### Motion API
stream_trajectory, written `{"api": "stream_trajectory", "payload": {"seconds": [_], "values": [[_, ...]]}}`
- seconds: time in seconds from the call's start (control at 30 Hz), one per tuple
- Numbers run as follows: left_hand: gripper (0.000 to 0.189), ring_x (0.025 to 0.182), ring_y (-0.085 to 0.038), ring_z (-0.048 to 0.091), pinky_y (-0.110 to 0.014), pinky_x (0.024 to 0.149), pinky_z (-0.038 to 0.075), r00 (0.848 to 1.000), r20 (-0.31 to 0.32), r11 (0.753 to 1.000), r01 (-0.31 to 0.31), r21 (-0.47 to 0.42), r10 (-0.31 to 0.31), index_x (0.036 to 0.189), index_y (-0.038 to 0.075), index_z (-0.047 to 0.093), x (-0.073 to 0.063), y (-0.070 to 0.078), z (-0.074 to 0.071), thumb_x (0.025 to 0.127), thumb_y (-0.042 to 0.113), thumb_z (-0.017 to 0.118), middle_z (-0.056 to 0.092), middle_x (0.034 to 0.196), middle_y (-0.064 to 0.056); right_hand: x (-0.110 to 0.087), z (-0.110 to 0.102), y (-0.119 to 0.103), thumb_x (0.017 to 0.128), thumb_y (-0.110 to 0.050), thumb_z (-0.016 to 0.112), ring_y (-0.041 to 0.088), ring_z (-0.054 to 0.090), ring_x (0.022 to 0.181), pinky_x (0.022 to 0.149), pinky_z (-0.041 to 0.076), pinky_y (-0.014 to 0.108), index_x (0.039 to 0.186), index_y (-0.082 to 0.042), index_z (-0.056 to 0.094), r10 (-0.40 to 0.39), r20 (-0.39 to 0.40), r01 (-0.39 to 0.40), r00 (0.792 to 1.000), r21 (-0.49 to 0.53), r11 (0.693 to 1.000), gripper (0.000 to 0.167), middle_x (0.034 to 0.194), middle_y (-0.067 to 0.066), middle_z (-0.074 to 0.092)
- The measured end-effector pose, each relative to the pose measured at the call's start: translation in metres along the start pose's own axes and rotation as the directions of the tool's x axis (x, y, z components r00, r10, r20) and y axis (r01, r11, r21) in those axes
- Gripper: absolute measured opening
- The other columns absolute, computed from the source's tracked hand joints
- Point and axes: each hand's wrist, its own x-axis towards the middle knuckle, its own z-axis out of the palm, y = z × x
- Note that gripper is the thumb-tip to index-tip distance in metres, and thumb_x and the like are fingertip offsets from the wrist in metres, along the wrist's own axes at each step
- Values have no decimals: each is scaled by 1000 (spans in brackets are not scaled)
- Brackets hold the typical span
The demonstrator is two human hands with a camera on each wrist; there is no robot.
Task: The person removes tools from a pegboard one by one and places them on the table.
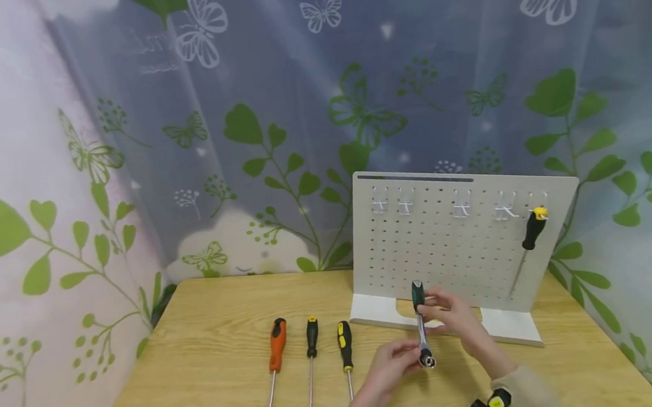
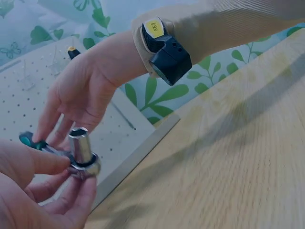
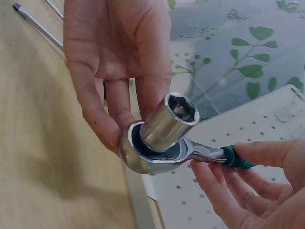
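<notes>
A ratchet wrench (image 1: 421, 331) with a dark green and black handle is held above the table in front of the pegboard. A shiny socket (image 3: 167, 125) is fitted on its head. My left hand (image 1: 392, 366) pinches the ratchet head between thumb and fingers, as the left wrist view shows up close. My right hand (image 1: 454, 316) holds the wrench near the handle's lower end, thumb on one side and fingers on the other. In the right wrist view the socket's open end tilts up toward the camera.
Left of the hands lie an orange screwdriver (image 1: 277, 346), a black screwdriver (image 1: 312, 339) and a black-and-yellow screwdriver (image 1: 345, 346). Behind the hands stands a white pegboard (image 1: 438, 246) with several clear hooks (image 1: 406, 203); another screwdriver (image 1: 534, 230) hangs at its right. A patterned curtain hangs behind.
</notes>
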Motion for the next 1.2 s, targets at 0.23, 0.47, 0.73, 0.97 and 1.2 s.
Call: {"api": "stream_trajectory", "payload": {"seconds": [0.23,0.47,0.73,0.97,1.2], "values": [[17,85,-17,70,-39,82,62,1000,-25,996,20,91,-17,110,-15,66,-17,-1,-17,94,-9,62,71,94,-11,0,24,15,97,-7,67,22,69,89,73,64,45,137,15,47,0,57,-2,998,48,999,50,115,24,67],[14,79,-15,69,-34,75,63,999,-23,966,54,251,-50,103,-10,69,-29,2,-34,90,-12,65,71,87,-10,-2,42,28,97,-5,66,21,69,87,70,64,45,132,19,46,-27,143,16,989,80,997,47,110,24,68],[9,71,-15,69,-28,65,61,998,-31,896,58,440,-49,97,-5,71,-42,2,-46,89,-9,69,73,81,-7,-4,60,44,94,-3,69,18,70,78,65,64,41,143,16,39,29,164,-37,986,44,998,61,103,19,71],[6,67,-12,67,-24,61,57,998,-35,846,58,531,-46,93,-2,71,-47,4,-48,88,-4,72,72,77,-3,-5,66,50,92,1,69,20,68,79,66,64,42,144,14,38,28,182,-40,983,63,997,61,106,21,66],[6,62,-5,59,-20,58,46,999,-13,766,-28,643,47,87,3,70,-51,4,-47,85,0,75,70,72,0,-5,70,50,91,5,69,19,69,79,69,64,42,142,16,41,44,156,-53,987,56,997,59,104,21,66]]}}
